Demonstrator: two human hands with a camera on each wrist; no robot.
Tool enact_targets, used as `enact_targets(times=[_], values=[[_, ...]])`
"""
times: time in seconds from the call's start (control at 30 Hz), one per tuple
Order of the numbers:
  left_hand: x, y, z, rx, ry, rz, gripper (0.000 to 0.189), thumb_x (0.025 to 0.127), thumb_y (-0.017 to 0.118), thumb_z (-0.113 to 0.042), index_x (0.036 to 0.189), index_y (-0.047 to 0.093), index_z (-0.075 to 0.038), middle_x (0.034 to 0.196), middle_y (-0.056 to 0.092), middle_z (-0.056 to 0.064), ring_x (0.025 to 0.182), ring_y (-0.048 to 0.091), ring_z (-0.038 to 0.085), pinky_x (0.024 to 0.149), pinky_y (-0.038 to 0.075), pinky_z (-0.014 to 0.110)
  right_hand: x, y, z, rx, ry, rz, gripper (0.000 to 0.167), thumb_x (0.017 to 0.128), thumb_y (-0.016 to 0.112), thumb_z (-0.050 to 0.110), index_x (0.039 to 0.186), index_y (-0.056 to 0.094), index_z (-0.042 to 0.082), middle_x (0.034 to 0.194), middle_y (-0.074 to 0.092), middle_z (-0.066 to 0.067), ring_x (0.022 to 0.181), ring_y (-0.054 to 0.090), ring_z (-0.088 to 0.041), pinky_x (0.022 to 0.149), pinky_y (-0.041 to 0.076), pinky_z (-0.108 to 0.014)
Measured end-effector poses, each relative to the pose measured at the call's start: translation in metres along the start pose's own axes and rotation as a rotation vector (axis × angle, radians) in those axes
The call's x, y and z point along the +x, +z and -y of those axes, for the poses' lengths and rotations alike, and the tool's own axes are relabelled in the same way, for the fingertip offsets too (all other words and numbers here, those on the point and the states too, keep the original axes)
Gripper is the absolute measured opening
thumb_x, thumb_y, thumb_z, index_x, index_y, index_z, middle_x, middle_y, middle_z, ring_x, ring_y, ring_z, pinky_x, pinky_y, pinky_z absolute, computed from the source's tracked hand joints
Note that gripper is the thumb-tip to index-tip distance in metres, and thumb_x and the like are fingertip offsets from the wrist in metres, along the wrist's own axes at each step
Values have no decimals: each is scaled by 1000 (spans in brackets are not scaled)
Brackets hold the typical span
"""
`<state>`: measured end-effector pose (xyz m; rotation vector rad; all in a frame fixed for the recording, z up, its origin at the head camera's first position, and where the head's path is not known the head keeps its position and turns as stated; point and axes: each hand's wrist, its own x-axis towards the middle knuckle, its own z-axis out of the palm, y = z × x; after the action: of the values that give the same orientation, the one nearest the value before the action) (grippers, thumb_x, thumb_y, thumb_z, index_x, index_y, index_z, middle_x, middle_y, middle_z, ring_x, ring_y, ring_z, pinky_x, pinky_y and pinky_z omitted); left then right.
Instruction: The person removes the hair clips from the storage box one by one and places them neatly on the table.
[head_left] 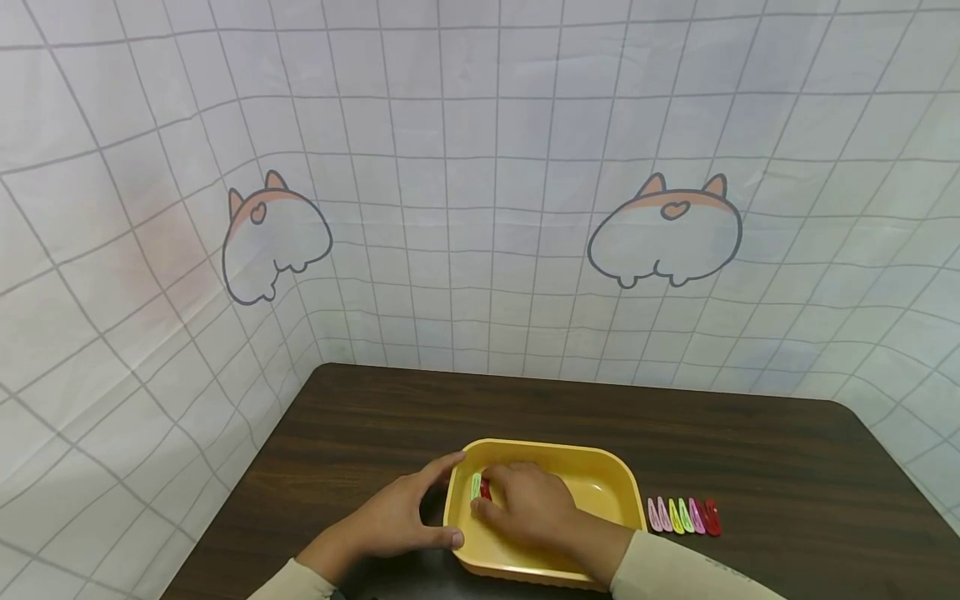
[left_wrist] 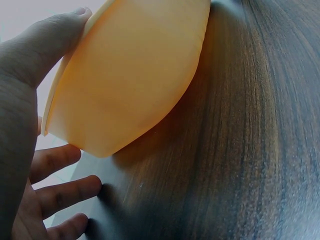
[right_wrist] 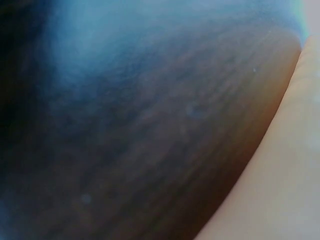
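A yellow plastic tray (head_left: 600,575) stands on the dark table. My left hand (head_left: 393,512) is at its left end, thumb on the rim and fingers spread. In the left wrist view, the thumb lies over the rim of the tray (left_wrist: 140,65), and the other fingers (left_wrist: 70,195) reach out low beside it. Inside the tray, my right hand (head_left: 532,504) curls its thumb and index finger about a red hair clip (head_left: 486,490), partly hidden by the fingers. A light green hair clip (head_left: 476,485) lies just left of it.
Right of the tray lies a row of several hair clips, among them a pink clip (head_left: 654,515), a yellow clip (head_left: 677,517) and a dark red clip (head_left: 712,517). A white grid-patterned curtain (head_left: 465,208) hangs behind the wood-grain table (head_left: 390,417). The right wrist view is blurred.
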<state>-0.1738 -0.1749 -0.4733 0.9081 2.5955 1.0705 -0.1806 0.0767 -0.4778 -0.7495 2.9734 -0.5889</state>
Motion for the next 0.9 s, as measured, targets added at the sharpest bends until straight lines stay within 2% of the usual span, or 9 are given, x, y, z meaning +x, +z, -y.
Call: enact_targets(times=[0.23, 0.43, 0.9], values=[[-1, 0, -1, 0, 3, -4, 97, 85, 80, -54, 162, 27, -30, 133, 63, -8, 125, 56, 14, 106, 42, 53, -1, 1, 0, 2, -13, -23, 39, 98, 61, 44, 129, 68, 22, 111, 69, 4, 104, 64, -19, 80, 54, -45], [-1, 0, -1, 2, 5, -9, 96, 85, 80, -55, 162, 28, -30, 134, 63, -7, 126, 56, 15, 107, 42, 54, -1, 1, -1, 2, -31, -17, 40, 96, 64, 45, 129, 68, 22, 110, 69, 5, 102, 64, -16, 80, 54, -43], [0, 0, -1, -3, -10, 0, 97, 85, 79, -56, 162, 27, -31, 134, 63, -6, 126, 56, 16, 106, 42, 56, 1, 2, -4, 35, -8, 2, 50, 91, 71, 55, 126, 69, 19, 110, 69, 6, 99, 62, -13, 81, 53, -41]])
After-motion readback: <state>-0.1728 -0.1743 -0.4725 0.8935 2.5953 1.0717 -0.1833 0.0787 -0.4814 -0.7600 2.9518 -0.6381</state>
